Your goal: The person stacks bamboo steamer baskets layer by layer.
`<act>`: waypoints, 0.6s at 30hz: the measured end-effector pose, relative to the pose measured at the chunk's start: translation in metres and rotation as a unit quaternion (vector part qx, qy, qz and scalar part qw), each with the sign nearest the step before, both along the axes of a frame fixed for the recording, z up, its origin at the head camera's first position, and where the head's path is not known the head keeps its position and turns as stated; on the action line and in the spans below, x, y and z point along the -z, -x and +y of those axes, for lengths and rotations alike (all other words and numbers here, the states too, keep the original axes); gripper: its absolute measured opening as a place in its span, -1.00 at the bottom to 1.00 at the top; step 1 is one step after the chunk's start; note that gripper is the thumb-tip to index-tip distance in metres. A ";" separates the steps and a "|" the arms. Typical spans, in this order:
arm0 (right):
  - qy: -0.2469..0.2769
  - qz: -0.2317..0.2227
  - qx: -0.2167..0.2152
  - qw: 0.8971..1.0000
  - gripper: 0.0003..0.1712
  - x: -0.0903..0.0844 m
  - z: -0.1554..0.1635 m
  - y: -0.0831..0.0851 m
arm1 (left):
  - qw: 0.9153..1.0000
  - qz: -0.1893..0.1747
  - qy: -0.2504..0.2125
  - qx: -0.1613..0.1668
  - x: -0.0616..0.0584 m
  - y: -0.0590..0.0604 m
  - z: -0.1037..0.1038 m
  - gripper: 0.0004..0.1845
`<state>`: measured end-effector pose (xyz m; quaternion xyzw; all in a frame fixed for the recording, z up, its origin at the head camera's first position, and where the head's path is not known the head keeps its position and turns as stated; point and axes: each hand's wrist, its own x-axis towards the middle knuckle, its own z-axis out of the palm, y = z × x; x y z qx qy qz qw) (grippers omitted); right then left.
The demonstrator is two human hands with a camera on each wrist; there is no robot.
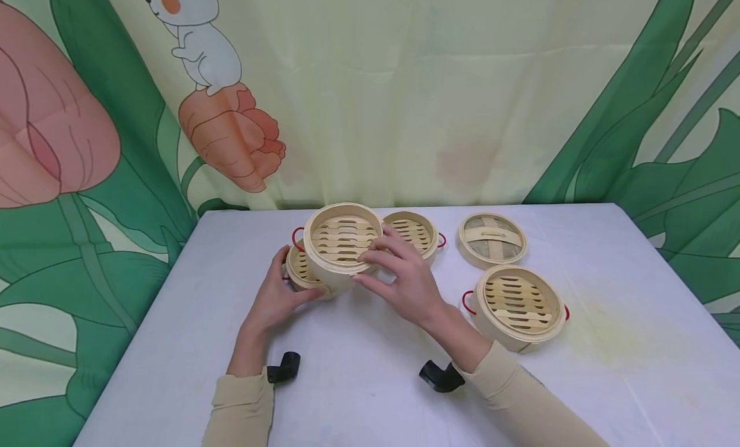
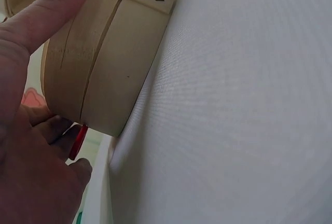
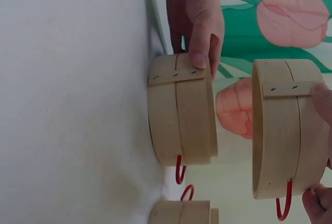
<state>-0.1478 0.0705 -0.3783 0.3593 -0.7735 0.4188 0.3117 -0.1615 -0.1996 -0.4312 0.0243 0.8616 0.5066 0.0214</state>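
Observation:
My right hand (image 1: pixel 407 283) grips a small bamboo steamer basket (image 1: pixel 338 241) with red handles by its right side, holding it up off the table. In the right wrist view this raised basket (image 3: pixel 285 130) is apart from a second steamer basket (image 3: pixel 179 110) on the table. My left hand (image 1: pixel 274 299) holds that lower basket (image 1: pixel 300 267), thumb at the front and fingers around its left side. The left wrist view shows the thumb on its stapled wall (image 2: pixel 119 53) and the fingers by a red handle (image 2: pixel 78 142). The raised basket partly hides it in the head view.
Behind my right hand stands another steamer basket (image 1: pixel 413 232). A woven bamboo lid (image 1: pixel 491 238) lies at the back right, with a larger-looking basket (image 1: pixel 520 306) nearer me. The white-covered table (image 1: pixel 370 395) meets a printed curtain (image 1: pixel 405 113) at its far edge.

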 end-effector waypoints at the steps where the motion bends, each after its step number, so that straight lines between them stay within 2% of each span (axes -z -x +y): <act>1: -0.001 0.001 -0.002 1.000 -0.64 0.000 -0.002 0.002 | 1.000 0.002 -0.001 0.001 0.000 0.000 0.000 0.31; 9: -0.014 0.025 -0.028 0.999 -0.66 0.003 -0.018 0.019 | 1.000 0.015 -0.007 0.004 0.000 0.000 0.000 0.27; 18: -0.038 0.009 -0.033 0.999 -0.68 0.007 -0.033 0.029 | 1.000 0.014 -0.018 0.001 0.000 0.000 -0.001 0.24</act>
